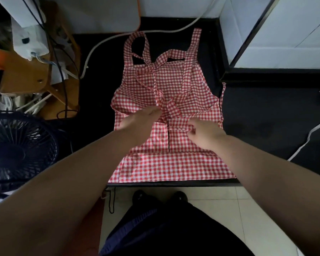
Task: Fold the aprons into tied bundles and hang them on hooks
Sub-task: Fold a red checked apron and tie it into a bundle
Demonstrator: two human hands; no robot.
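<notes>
Nearest the person, the hem of the red gingham apron [174,163] lies flat at the edge of the black table [266,111]. Just beyond the hem, the right hand [205,134] curls its fingers and pinches a tie strap [179,122] at the apron's waist. Beside it the left hand [139,122] rests on the cloth, too blurred to tell whether it grasps anything. Past both hands the straps cross over the bib; farther still, a white cable [107,41] curves. A fan [17,145] stands well left of the left hand.
</notes>
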